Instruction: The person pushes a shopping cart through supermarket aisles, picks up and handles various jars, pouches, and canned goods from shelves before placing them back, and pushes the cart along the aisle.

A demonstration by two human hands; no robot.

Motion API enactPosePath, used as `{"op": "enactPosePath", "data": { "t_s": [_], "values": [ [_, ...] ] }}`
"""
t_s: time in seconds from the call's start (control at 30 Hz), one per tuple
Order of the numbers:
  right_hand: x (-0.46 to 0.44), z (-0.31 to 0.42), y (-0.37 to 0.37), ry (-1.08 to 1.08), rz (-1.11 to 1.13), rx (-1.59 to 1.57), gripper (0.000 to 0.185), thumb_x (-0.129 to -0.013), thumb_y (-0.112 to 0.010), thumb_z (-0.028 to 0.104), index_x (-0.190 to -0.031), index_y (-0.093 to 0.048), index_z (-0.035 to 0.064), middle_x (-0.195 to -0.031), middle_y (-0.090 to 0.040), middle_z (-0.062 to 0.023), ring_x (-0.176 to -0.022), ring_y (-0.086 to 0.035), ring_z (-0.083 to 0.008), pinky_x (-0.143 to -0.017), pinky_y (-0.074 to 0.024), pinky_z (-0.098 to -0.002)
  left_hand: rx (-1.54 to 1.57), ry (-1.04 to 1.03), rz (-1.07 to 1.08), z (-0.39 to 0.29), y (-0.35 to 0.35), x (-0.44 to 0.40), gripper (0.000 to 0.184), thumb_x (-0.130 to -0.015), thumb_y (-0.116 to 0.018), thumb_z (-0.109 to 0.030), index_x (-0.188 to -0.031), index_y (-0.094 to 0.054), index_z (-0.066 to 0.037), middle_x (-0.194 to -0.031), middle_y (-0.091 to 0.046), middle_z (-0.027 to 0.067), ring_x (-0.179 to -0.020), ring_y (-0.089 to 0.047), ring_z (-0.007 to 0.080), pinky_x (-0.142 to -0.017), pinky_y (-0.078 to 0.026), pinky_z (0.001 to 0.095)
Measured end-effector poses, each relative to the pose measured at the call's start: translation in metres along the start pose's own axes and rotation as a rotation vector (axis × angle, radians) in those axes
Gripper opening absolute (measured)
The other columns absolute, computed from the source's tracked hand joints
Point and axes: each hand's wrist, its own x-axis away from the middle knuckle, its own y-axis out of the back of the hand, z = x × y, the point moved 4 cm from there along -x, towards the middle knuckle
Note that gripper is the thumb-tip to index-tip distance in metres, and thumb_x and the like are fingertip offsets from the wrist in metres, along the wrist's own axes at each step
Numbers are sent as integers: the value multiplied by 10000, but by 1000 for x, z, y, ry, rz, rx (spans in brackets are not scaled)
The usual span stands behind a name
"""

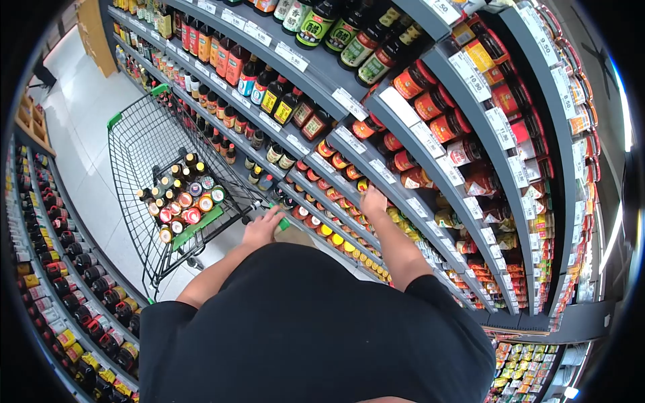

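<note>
My left hand [261, 228] lies over the handle of a wire shopping cart [127, 195], close to the green end piece [283, 224]; its fingers are curled and partly hidden. Several bottles with dark and yellow caps and several lidded jars [191, 215] stand grouped in the cart's near part. Stretched out to the shelf on the right, my right hand [374, 203] has its fingers closed at a small red-and-yellow jar [363, 184], in a row of similar jars. The fingertips are small in view and partly hide the jar.
Curved shelves of sauce bottles [274, 97] and jars [430, 104] with price tags [291, 58] rise ahead and to the right. Another bottle shelf [77, 258] runs along the left. Pale floor tiles [77, 114] lie beyond the cart, where part of a person [44, 76] shows.
</note>
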Motion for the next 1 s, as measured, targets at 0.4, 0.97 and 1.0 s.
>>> {"op": "enactPosePath", "data": {
  "t_s": [0.4, 0.97, 1.0],
  "values": [
    [119, 265, 3, 1085, 286, -460, 292, -961, -575, 311, -1030, -684, 49, -1105, -676, -170, -1196, -583, -371, -1069, -385, -470, -46, -221, -605, 32, 72, 76, 429, -805, -743, -217, -1186, -586, -99, -1278, -566, 137, -1205, -536, 356, -997, -446, 471],
    [106, 274, -16, 1120, 58, -249, 454, -893, -541, 444, -596, -700, 140, -664, -678, -62, -743, -667, -255, -773, -449, -468, 90, 522, -111, 142, 58, 151, 563, -802, -710, -432, -1281, -607, -153, -1044, -724, 134, -964, -684, 341, -858, -540, 442],
    [104, 274, -16, 1115, 35, -250, 457, -896, -536, 450, -606, -707, 143, -665, -679, -61, -748, -667, -255, -787, -452, -475, 46, 574, -101, 151, 57, 161, 486, -810, -700, -434, -1197, -641, -146, -996, -729, 121, -922, -694, 328, -823, -545, 438]
  ]
}}
